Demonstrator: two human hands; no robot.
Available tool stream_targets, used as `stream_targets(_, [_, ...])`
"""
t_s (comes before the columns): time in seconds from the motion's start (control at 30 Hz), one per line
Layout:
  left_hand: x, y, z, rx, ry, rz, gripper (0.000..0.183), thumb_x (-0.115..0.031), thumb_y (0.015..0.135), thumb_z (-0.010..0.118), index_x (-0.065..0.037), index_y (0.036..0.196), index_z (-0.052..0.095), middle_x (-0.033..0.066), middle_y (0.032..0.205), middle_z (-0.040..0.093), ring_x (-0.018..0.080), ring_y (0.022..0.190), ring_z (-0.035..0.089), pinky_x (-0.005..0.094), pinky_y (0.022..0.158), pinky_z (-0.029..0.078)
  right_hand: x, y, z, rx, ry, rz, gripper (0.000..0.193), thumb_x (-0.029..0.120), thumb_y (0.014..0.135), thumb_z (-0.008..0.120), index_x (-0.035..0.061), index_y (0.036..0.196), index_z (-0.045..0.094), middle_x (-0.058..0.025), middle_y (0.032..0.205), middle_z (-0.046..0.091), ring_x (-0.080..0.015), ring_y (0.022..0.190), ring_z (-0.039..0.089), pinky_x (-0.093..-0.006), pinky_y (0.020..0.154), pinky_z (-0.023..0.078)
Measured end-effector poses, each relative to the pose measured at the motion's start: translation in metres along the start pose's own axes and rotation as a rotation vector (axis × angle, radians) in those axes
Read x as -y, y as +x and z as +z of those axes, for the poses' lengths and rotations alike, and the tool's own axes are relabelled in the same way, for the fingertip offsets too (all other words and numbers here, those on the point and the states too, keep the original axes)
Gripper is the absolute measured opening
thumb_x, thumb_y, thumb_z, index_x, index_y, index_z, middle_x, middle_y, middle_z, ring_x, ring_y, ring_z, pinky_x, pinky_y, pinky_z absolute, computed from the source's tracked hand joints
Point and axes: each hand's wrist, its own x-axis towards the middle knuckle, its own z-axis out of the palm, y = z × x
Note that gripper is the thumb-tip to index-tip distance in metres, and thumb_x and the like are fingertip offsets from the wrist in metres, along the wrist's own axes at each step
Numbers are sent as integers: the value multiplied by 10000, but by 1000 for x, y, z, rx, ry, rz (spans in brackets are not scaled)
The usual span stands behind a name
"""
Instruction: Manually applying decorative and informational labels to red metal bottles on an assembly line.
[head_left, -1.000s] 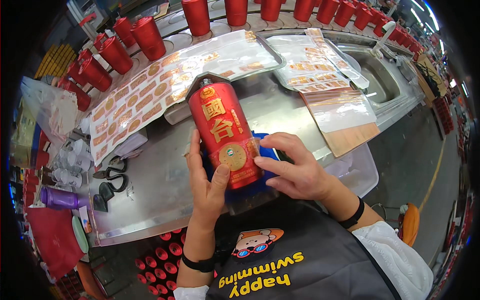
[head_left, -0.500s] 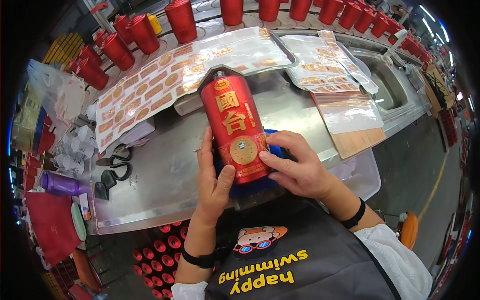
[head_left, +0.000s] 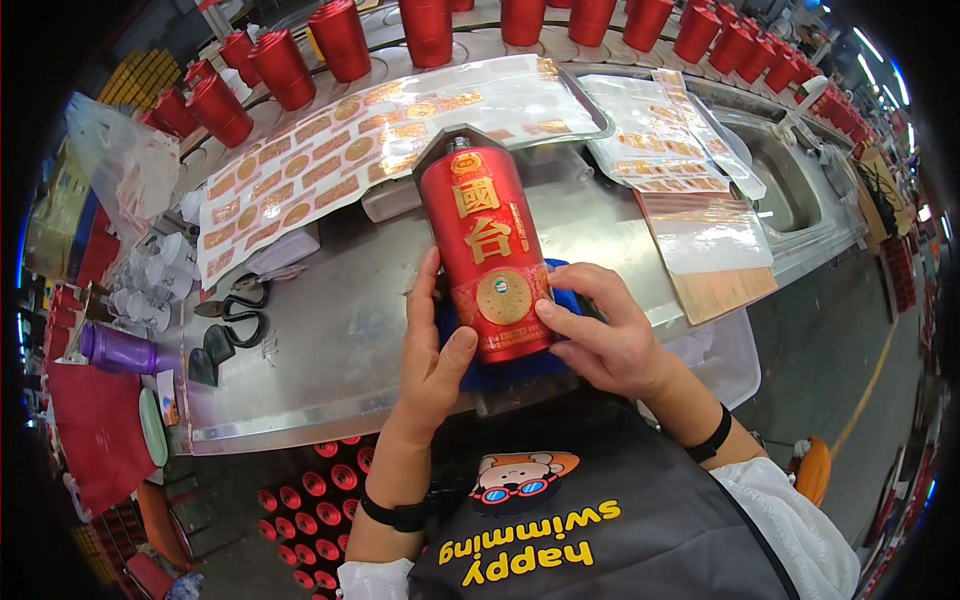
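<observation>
A red bottle (head_left: pixel 487 225) with gold lettering and a round gold label near its base leans in front of me, its dark neck pointing away. My left hand (head_left: pixel 432 350) lies along the bottle's left side, thumb raised beside the lower edge. On the other side my right hand (head_left: pixel 612 335) grips the lower part, thumb and fingertips at the edge of the gold label. Beneath the bottle is a blue support (head_left: pixel 566 296), mostly hidden. Beyond it lies a sheet of gold stickers (head_left: pixel 330 160).
Red bottles (head_left: pixel 340 42) line a curved conveyor at the back. Black-handled scissors (head_left: pixel 238 308) rest left on the metal table (head_left: pixel 330 370), near a purple cup (head_left: pixel 120 348). At right are more sticker sheets (head_left: pixel 650 140), a wooden board (head_left: pixel 725 290) and a sink (head_left: pixel 785 180).
The bottles on the conveyor stand at different places along it. My view has shifted slightly; both hands keep nearly the same hold on the red bottle.
</observation>
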Motion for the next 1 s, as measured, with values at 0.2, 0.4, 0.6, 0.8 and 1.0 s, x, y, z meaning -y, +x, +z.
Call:
stream_targets(0.2, [-13,-15,-16,145,707,124,947,-369,804,739,7,1511,234,252,1442,401,402,1318,413,507,1155,212,-1,-3,1,28,-3,15,544,19,700,767,66,1227,641,-191,1242,540,-378,1129,554,-456,950,473])
stream_targets(0.4, [-33,-9,-15,128,1134,374,890,-390,771,761,0,1461,356,213,1295,537,371,1212,495,569,1122,232,-2,-10,3,9,5,77,606,-4,698,755,71,1280,603,-191,1244,537,-377,1130,551,-448,958,470])
stream_targets(0.6, [-8,-9,-9,-26,262,107,682,-402,974,574,61,1428,363,197,1385,461,283,1286,450,372,1105,305,1,-8,5,9,-19,43,665,-42,678,741,71,1311,572,-200,1238,531,-375,1123,552,-446,948,473])
stream_targets(0.8, [-13,2,15,-96,129,-8,699,-350,972,584,71,1447,290,201,1383,431,272,1288,433,380,1107,307,-1,-11,6,2,-41,44,646,-41,680,737,70,1298,583,-201,1232,526,-372,1120,552,-448,946,473])
stream_targets(1.0, [-12,0,10,-62,212,-16,823,-403,920,651,55,1472,248,206,1422,385,281,1319,397,390,1118,296,-1,-10,7,17,-32,61,612,-24,687,738,65,1277,601,-204,1234,527,-375,1122,552,-448,950,470])
